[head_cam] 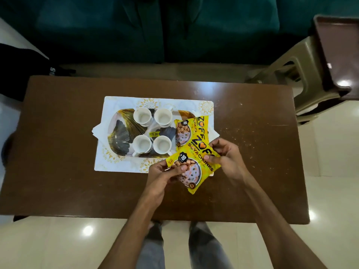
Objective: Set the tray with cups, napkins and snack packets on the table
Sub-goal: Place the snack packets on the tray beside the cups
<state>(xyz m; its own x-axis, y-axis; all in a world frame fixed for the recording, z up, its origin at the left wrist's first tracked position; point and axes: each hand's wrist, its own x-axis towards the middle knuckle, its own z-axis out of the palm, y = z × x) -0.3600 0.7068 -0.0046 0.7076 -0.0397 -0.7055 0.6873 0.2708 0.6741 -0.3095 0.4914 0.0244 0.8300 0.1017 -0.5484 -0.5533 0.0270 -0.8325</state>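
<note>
A white rectangular tray (124,102) with gold and black leaf patterns lies in the middle of the brown table (58,133). Several white cups (142,117) stand upright on it in a square. White napkins (97,130) poke out from under the tray's left side. One yellow snack packet (189,128) rests on the tray's right end. A second yellow snack packet (196,172) is held over the tray's front right corner. My left hand (164,176) grips its lower left edge and my right hand (226,158) grips its upper right edge.
A dark green sofa (174,26) runs along the far side of the table. A beige plastic stool (303,78) with a dark brown tray (340,55) on it stands at the right. A black bag (21,70) sits at the left. My legs stand at the table's near edge.
</note>
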